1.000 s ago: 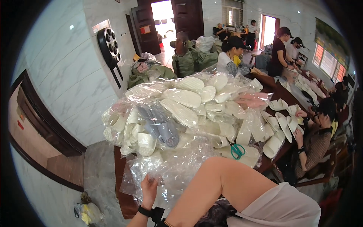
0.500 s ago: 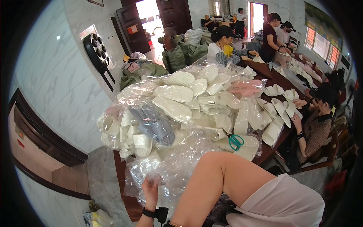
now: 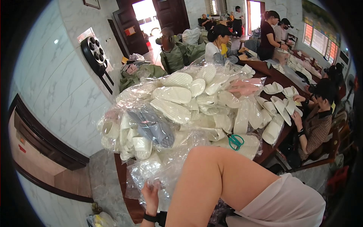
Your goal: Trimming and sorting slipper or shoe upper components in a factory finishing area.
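At the near edge of the table, my left hand [image 3: 150, 195] has its fingers curled on a clear plastic bag [image 3: 170, 185]. A dark strap circles that wrist. My right arm [image 3: 211, 174] bends across the front with its elbow raised; the forearm runs down out of the picture, so the right hand is not seen. Beyond lies a big heap of cream slippers [image 3: 172, 94] in clear bags. Grey slippers [image 3: 160, 132] and pink slippers [image 3: 244, 87] lie among them. Green-handled scissors [image 3: 236, 142] rest on the heap, just past my right elbow.
At right, a seated person [image 3: 319, 113] handles cream slippers [image 3: 281, 108]. Another person [image 3: 219, 47] works at the heap's far side, with several more farther back. Green sacks [image 3: 176, 56] stand behind the heap. A bag [image 3: 102, 219] lies on the floor at lower left.
My left hand has sunk slightly, its fingers still at the plastic. My right elbow has shifted a little up and left, and the forearm now covers more of the bag.
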